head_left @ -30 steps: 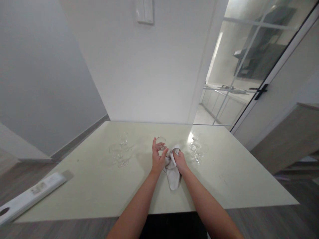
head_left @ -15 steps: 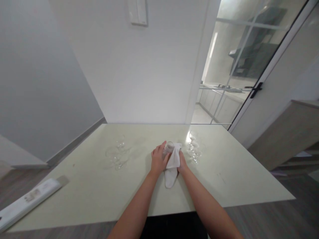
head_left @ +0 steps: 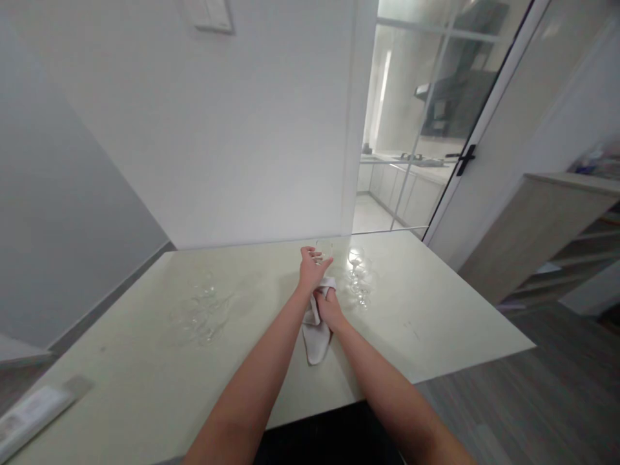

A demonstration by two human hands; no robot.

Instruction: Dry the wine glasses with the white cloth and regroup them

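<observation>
Glass point(head_left: 325, 249) sits in the left hand point(head_left: 311, 267), toward the surface point(head_left: 426, 310)'s far edge; tilt unclear from here. Right hand point(head_left: 330, 310), nearside, clutches cloth point(head_left: 316, 342).

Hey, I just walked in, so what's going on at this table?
A person is handling a clear glass and a white cloth over a pale table. The left hand holds the glass out toward the far edge, while the right hand grips the bunched cloth, its loose end trailing toward the person. More clear glassware sits in two groups, one off to the left and one just right of the hands.
</observation>
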